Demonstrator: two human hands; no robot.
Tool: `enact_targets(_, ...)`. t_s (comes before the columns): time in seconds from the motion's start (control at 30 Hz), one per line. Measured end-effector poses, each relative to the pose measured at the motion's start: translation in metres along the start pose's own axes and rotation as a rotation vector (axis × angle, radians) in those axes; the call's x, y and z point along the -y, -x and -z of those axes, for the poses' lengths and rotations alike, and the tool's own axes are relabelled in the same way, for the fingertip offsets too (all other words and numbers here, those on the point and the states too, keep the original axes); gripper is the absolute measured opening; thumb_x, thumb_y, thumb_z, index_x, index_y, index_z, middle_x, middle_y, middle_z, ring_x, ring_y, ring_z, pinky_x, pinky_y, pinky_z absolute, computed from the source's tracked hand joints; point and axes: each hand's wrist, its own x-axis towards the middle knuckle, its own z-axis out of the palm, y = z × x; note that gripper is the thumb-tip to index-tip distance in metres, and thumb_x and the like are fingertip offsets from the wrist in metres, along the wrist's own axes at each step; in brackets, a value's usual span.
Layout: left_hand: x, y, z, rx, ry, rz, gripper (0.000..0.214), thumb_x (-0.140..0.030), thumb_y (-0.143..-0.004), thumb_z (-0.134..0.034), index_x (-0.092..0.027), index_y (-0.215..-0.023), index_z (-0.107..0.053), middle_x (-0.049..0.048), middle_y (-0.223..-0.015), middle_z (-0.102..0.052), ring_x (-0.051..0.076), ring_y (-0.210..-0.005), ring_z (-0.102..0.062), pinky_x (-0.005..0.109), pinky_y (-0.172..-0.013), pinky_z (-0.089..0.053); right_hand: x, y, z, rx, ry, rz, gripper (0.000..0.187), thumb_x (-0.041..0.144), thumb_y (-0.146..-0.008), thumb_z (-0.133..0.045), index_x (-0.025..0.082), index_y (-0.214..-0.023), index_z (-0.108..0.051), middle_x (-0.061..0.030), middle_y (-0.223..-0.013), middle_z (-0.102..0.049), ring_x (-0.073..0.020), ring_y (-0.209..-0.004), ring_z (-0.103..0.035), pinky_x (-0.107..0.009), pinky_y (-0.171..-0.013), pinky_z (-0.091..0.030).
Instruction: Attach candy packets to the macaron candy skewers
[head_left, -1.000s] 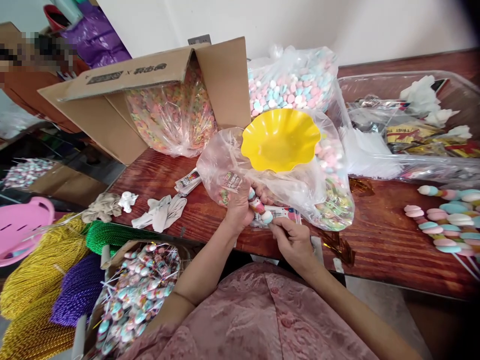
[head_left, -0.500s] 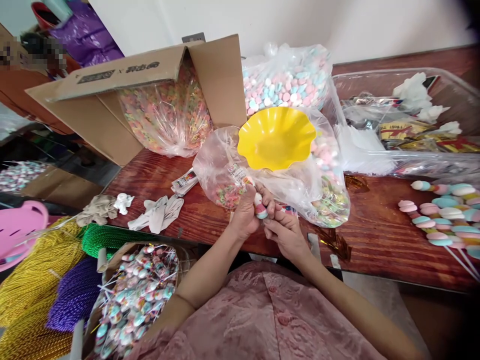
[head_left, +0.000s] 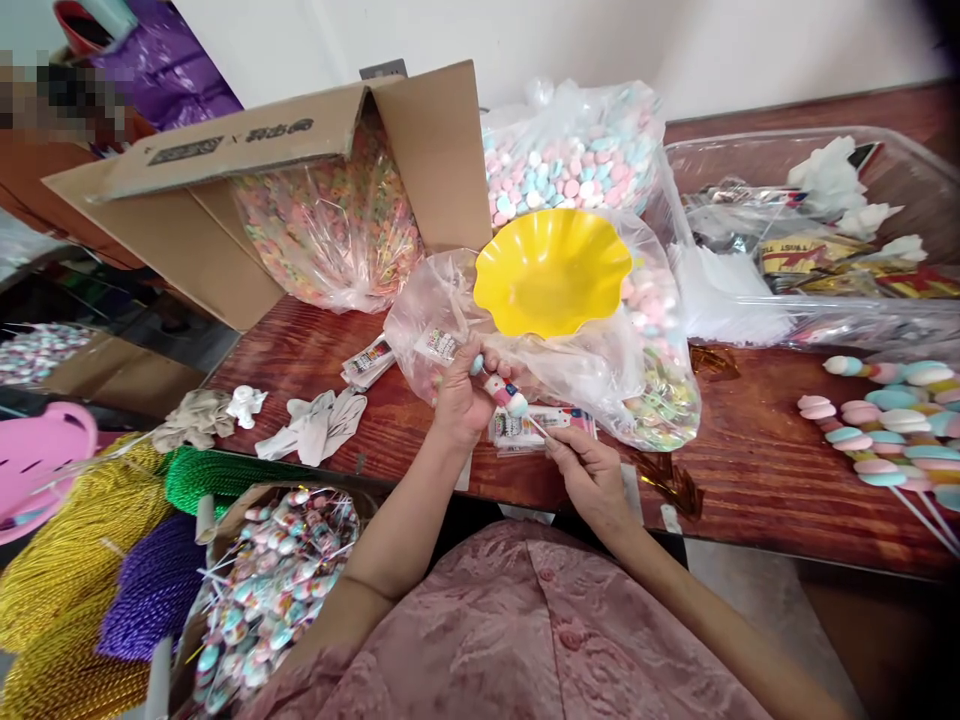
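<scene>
My left hand (head_left: 459,400) is closed around the top of a candy skewer (head_left: 504,393) threaded with pink, white and blue marshmallow pieces. My right hand (head_left: 586,470) pinches the thin white stick of that skewer just below the candies. Both hands hover over the red-brown wooden table (head_left: 750,470), in front of a clear plastic bag of candies (head_left: 645,390). A yellow scalloped bowl (head_left: 551,272) rests on top of that bag.
An open cardboard box (head_left: 300,170) with a bag of colourful candy lies at the back left, with another candy bag (head_left: 574,150) behind the bowl. Finished skewers (head_left: 885,440) lie at the right. A box of wrapped skewers (head_left: 262,590) and metallic cord bundles (head_left: 82,540) sit lower left.
My hands have drawn apart: the left shifted left and up with the candies, the right slid down along the stick, so more of the stick shows.
</scene>
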Motion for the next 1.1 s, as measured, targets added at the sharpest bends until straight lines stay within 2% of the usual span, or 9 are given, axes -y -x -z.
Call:
enact_targets(0.1, 0.009, 0.003, 0.002, -0.01, 0.023, 0.028, 0.039, -0.034, -0.086, -0.07, -0.017, -0.06, -0.046, -0.0073, -0.054, -0.044, 0.006, -0.048, -0.049, 0.023, -0.06, -0.05, 0.0, 0.003, 0.004, 0.064, 0.074, -0.004, 0.021, 0.032, -0.09, -0.056, 0.02, -0.079, -0.069, 0.0017, -0.058, -0.059, -0.0117, -0.052, -0.051, -0.025, -0.053, -0.042)
enact_targets(0.23, 0.021, 0.01, 0.003, 0.09, -0.015, 0.076, 0.043, -0.035, -0.079, -0.078, -0.016, -0.058, -0.045, -0.0078, -0.054, -0.044, 0.005, -0.046, -0.046, 0.023, -0.06, -0.051, 0.007, -0.003, 0.001, 0.107, 0.071, -0.044, 0.022, 0.034, -0.089, -0.054, 0.019, -0.076, -0.064, 0.0019, -0.056, -0.053, -0.011, -0.051, -0.044, -0.025, -0.051, -0.035)
enact_targets(0.47, 0.021, 0.011, 0.011, 0.107, -0.063, 0.099, 0.042, -0.047, -0.074, -0.08, -0.018, -0.067, -0.05, -0.008, -0.055, -0.046, 0.005, -0.047, -0.048, 0.022, -0.059, -0.05, 0.014, -0.013, -0.003, 0.344, -0.37, -0.314, 0.034, 0.048, -0.087, -0.054, 0.021, -0.066, -0.052, 0.0061, -0.047, -0.039, -0.0084, -0.042, -0.03, -0.023, -0.043, -0.025)
enact_targets(0.53, 0.018, 0.008, 0.013, 0.079, -0.061, 0.089, 0.04, -0.047, -0.074, -0.08, -0.018, -0.07, -0.053, -0.0064, -0.058, -0.051, 0.007, -0.052, -0.054, 0.023, -0.06, -0.05, 0.013, -0.015, 0.001, 0.324, -0.251, -0.214, 0.03, 0.042, -0.088, -0.054, 0.02, -0.068, -0.055, 0.005, -0.05, -0.043, -0.0088, -0.045, -0.034, -0.023, -0.046, -0.028)
enact_targets(0.67, 0.019, 0.003, 0.012, 0.022, -0.069, 0.095, 0.04, -0.046, -0.079, -0.076, -0.016, -0.065, -0.053, -0.0038, -0.058, -0.055, 0.008, -0.053, -0.056, 0.023, -0.06, -0.05, 0.01, -0.015, 0.01, 0.136, 0.243, 0.226, 0.019, 0.023, -0.091, -0.052, 0.018, -0.075, -0.062, 0.0009, -0.062, -0.059, -0.01, -0.055, -0.049, -0.024, -0.057, -0.036)
enact_targets(0.77, 0.028, 0.002, 0.009, -0.033, -0.065, 0.067, 0.048, -0.051, -0.081, -0.072, -0.015, -0.059, -0.05, -0.0037, -0.056, -0.053, 0.007, -0.052, -0.054, 0.023, -0.061, -0.051, 0.007, -0.013, 0.009, 0.052, 0.549, 0.485, 0.022, 0.014, -0.089, -0.05, 0.018, -0.069, -0.059, 0.0001, -0.058, -0.058, -0.0107, -0.053, -0.048, -0.026, -0.057, -0.032)
enact_targets(0.87, 0.039, 0.006, 0.007, -0.031, -0.089, 0.024, 0.052, -0.056, -0.079, -0.072, -0.016, -0.057, -0.048, -0.0054, -0.053, -0.049, 0.006, -0.05, -0.053, 0.023, -0.063, -0.052, 0.006, -0.012, 0.006, 0.02, 0.732, 0.6, 0.027, 0.009, -0.086, -0.049, 0.019, -0.061, -0.053, -0.0006, -0.053, -0.053, -0.0115, -0.051, -0.043, -0.029, -0.058, -0.029)
enact_targets(0.97, 0.042, 0.011, 0.009, 0.017, -0.173, 0.007, 0.054, -0.059, -0.075, -0.073, -0.016, -0.057, -0.047, -0.0064, -0.052, -0.047, 0.006, -0.05, -0.053, 0.024, -0.065, -0.053, 0.006, -0.014, 0.007, 0.061, 0.676, 0.513, 0.026, 0.012, -0.085, -0.048, 0.019, -0.061, -0.053, -0.0012, -0.053, -0.053, -0.0114, -0.052, -0.042, -0.029, -0.057, -0.027)
enact_targets(1.1, 0.036, 0.016, 0.016, 0.124, -0.216, 0.026, 0.052, -0.062, -0.073, -0.074, -0.016, -0.062, -0.052, -0.0047, -0.059, -0.052, 0.009, -0.056, -0.059, 0.027, -0.069, -0.055, 0.008, -0.019, 0.011, 0.228, 0.179, 0.054, 0.023, 0.025, -0.087, -0.05, 0.02, -0.066, -0.054, 0.0013, -0.053, -0.051, -0.0108, -0.05, -0.041, -0.027, -0.052, -0.028)
